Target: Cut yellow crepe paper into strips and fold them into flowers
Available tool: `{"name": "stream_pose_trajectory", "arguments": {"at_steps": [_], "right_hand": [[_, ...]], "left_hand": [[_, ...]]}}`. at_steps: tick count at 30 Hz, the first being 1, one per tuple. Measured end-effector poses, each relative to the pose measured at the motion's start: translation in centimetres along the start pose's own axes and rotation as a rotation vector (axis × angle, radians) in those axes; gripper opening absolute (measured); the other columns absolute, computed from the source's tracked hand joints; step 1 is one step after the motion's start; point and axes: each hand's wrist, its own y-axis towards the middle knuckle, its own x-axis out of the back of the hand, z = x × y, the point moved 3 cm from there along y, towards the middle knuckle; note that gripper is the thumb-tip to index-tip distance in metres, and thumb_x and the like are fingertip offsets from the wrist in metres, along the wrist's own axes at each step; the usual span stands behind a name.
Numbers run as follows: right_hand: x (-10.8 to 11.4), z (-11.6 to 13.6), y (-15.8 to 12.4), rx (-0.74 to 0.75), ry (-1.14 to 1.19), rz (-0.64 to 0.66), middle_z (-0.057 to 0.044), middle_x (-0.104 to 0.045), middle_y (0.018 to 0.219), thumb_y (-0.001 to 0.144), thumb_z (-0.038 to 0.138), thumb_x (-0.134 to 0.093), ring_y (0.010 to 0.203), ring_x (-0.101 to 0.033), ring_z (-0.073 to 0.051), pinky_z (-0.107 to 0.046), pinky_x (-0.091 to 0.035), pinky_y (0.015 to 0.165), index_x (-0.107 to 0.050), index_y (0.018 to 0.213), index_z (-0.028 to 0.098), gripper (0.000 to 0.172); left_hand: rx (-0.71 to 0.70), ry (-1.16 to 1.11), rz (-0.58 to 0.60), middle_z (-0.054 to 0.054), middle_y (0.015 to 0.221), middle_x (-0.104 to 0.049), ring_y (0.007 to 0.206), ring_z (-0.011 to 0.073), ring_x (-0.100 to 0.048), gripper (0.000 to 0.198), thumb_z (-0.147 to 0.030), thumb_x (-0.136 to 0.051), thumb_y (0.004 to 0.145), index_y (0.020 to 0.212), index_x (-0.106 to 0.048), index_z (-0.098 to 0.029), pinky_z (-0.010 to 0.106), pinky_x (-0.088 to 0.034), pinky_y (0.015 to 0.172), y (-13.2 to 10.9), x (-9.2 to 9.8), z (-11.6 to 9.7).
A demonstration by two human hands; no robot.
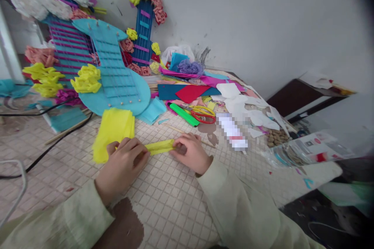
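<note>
The left grip [122, 165] and right grip [191, 151] conceal the ends of the yellow strip [160, 146], each grasping one end; contact with the counter [172, 198] cannot be determined. The strip (narrow, slightly translucent, marked by a lengthwise crease) extends between them, right of the yellow sheets [113, 130], which the left grip partly covers.

A pale, scuffed wall [248, 23] rises behind a table [175, 192] with a grid-patterned top
</note>
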Motion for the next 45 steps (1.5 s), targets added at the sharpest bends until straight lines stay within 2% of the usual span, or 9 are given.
{"name": "stream_pose_trajectory", "arguments": {"at_steps": [10,16,22,35,45], "right_hand": [[-0.17,-0.10,0.14,-0.035,0.002,0.023,0.001,-0.059,0.073,0.075,0.021,-0.063,0.082,-0.050,-0.017,-0.033,-0.025,0.073,-0.059,0.068,0.018,0.009],[-0.30,0.05,0.26,-0.053,-0.016,-0.011,0.001,-0.058,0.069,0.069,0.019,-0.064,0.077,-0.050,-0.016,-0.033,-0.026,0.072,-0.058,0.062,0.017,0.010],[-0.27,-0.04,0.37,-0.058,-0.015,-0.008,0.001,-0.058,0.067,0.072,0.022,-0.062,0.075,-0.051,-0.015,-0.032,-0.026,0.071,-0.059,0.062,0.018,0.011],[-0.53,-0.06,0.65,-0.113,-0.039,-0.022,0.003,-0.057,0.062,0.066,0.019,-0.065,0.072,-0.050,-0.015,-0.032,-0.025,0.069,-0.057,0.056,0.018,0.013],[-0.60,-0.03,0.60,-0.100,-0.044,-0.043,0.003,-0.056,0.062,0.066,0.021,-0.065,0.072,-0.049,-0.015,-0.033,-0.025,0.069,-0.056,0.055,0.018,0.014]], "left_hand": [[0.049,0.028,0.019,0.004,0.076,-0.059,0.078,0.0233,-0.050,0.018,-0.028,-0.044,0.082,0.070,-0.056,-0.021,0.043,-0.033,0.070,0.12,-0.04,-0.19],[0.078,0.058,0.016,0.004,0.076,-0.059,0.079,0.0239,-0.050,0.016,-0.028,-0.047,0.081,0.068,-0.054,-0.021,0.042,-0.034,0.071,0.18,-0.22,-0.22],[0.083,0.046,0.029,0.004,0.076,-0.059,0.079,0.0237,-0.049,0.015,-0.027,-0.047,0.081,0.068,-0.053,-0.021,0.042,-0.034,0.071,0.23,-0.16,-0.33],[0.065,0.081,-0.004,0.003,0.074,-0.058,0.078,0.0233,-0.050,0.016,-0.027,-0.046,0.082,0.068,-0.051,-0.021,0.041,-0.034,0.069,0.19,-0.37,-0.11],[0.038,0.106,-0.009,0.004,0.074,-0.058,0.078,0.0246,-0.049,0.016,-0.028,-0.046,0.082,0.068,-0.051,-0.022,0.042,-0.033,0.066,0.20,-0.28,-0.03]]}}
